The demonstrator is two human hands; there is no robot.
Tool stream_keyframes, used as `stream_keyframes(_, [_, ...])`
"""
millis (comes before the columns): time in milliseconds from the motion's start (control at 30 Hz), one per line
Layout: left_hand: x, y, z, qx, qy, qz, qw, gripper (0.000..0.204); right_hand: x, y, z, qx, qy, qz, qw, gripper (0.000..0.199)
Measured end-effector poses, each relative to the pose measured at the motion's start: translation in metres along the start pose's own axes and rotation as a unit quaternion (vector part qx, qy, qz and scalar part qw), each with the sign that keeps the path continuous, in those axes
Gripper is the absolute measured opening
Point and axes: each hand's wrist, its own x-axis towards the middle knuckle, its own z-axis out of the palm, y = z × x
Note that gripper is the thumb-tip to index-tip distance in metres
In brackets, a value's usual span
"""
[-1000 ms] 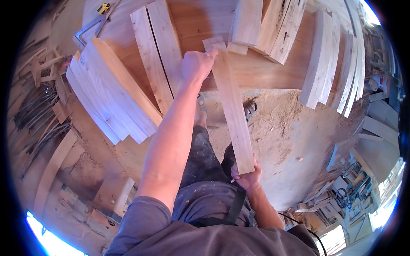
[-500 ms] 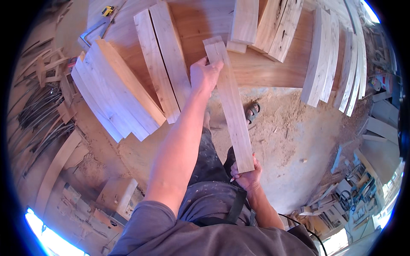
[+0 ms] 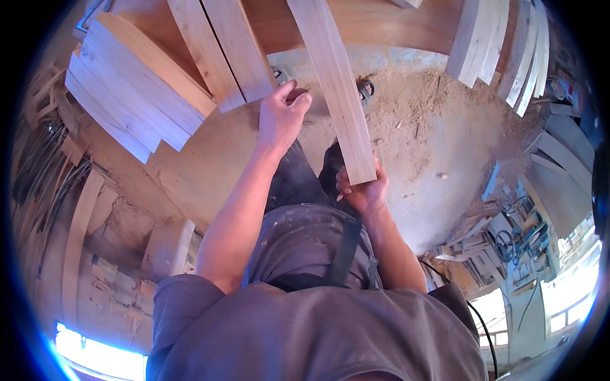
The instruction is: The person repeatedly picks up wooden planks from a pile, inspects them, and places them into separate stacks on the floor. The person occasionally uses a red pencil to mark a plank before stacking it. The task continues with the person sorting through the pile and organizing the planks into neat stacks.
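Note:
My right hand [image 3: 362,190] grips the near end of a long pale wooden plank [image 3: 333,82] that runs away from me toward the top of the view. My left hand [image 3: 281,117] hovers just left of the plank with its fingers loosely curled and holds nothing. It is close to the near ends of two planks [image 3: 222,51] that lie side by side on a reddish wooden table [image 3: 381,25]. My dark trousers and a foot show below the plank.
A stack of pale boards [image 3: 136,105] lies at the upper left. More boards [image 3: 502,51] lean at the upper right. The floor [image 3: 432,146] is covered in sawdust. Tools and scrap wood [image 3: 508,235] lie at the right. Bent strips and offcuts [image 3: 57,190] fill the left.
My left hand has let go of the plank and come back toward me. The plank now reaches farther over the table, held by my right hand alone. The view has tilted down.

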Motion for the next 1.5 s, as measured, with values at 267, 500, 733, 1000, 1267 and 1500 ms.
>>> stream_keyframes(267, [0.004,0.035,-0.021,0.056,0.094,0.13,0.985,0.046,0.013,-0.005,0.008,-0.01,-0.061,-0.004,0.998,0.063])
stream_keyframes(500, [0.091,0.098,-0.067,0.257,0.291,0.274,0.88,0.076,0.046,-0.015,0.028,-0.026,-0.112,0.0,0.993,0.061])
stream_keyframes(733, [0.138,0.092,-0.086,0.404,0.386,0.218,0.8,0.084,0.063,-0.026,0.061,-0.07,-0.04,-0.081,0.993,0.048])
stream_keyframes(1000, [0.13,0.091,-0.069,0.338,0.388,0.149,0.845,0.075,0.097,-0.048,0.086,-0.301,-0.072,-0.324,0.894,0.078])
stream_keyframes(1267, [0.129,0.081,-0.076,0.381,0.424,0.191,0.799,0.066,0.107,-0.012,0.168,-0.656,0.037,-0.526,0.54,0.096])
stream_keyframes(1500, [0.125,0.091,-0.068,0.373,0.418,0.174,0.81,0.059,0.132,-0.033,0.162,-0.687,-0.016,-0.41,0.599,0.084])
